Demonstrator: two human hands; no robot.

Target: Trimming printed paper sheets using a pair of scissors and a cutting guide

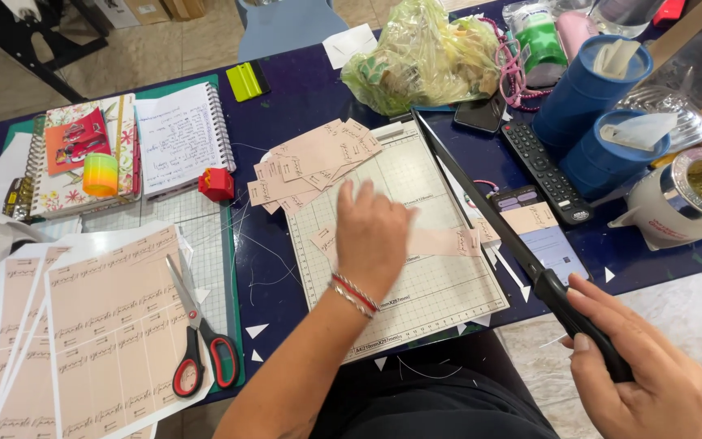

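So the left hand (pixel 371 236) is lying flat, fingers spread, on a pink paper strip (pixel 440 241) that sits across the gridded paper trimmer (pixel 416 301); it's pressing the strip down rather than gripping anything; there's a red and white bracelet on that wrist. The right hand (pixel 639 370) is wrapped tight around the black handle (pixel 578 321) of the trimmer's cutting arm (pixel 469 183), and the arm is lifted up off the board, running diagonally from the top edge down to that hand at the lower right.

Just above the left hand, a loose pile of cut pink labels (pixel 314 162) spills off the trimmer's top left corner onto the dark blue table (pixel 294 97); on the left side there are uncut pink label sheets (pixel 107 325) with red-handled scissors (pixel 201 337) lying on them; further back a small red block (pixel 216 184) and two spiral notebooks (pixel 123 146); to the right of the arm, a black remote (pixel 544 171), two blue cylinders (pixel 591 122) and a white cup (pixel 680 199) with green stuff in it; white paper offcuts are scattered around.
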